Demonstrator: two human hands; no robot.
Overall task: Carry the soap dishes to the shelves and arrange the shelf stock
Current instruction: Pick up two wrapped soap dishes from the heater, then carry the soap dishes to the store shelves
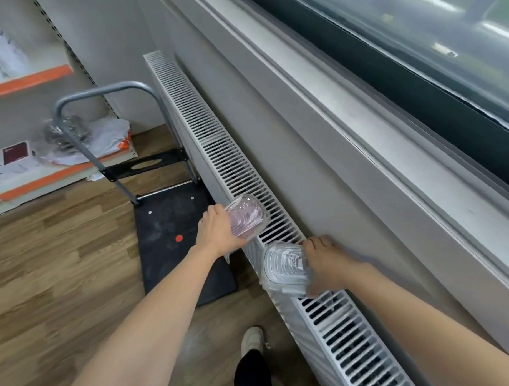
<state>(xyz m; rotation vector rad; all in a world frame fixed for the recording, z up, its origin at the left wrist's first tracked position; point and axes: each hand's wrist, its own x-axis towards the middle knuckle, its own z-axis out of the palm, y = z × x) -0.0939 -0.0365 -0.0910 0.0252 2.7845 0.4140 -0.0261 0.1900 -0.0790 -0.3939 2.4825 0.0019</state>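
L hand (220, 228): fingers curled round pink soap dish (247, 216), wrapped; held just above radiator (226, 153) top, prob. mid-pickup.
R hand (328, 262): grips clear soap dish (284, 267) at radiator edge.
Axis: both dishes' long sides run approx. along radiator.
Shelves (27, 79): far L, behind trolley (173, 224); well apart from dishes.

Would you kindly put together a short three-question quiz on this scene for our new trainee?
1. True or false: the left hand grips the purple soap dish.
2. What does the white soap dish, held by the right hand, sit over: A) the radiator, B) the platform trolley, C) the shelf?
3. What colour is the dot on the trolley deck?

Key: 1 true; 2 A; 3 red.
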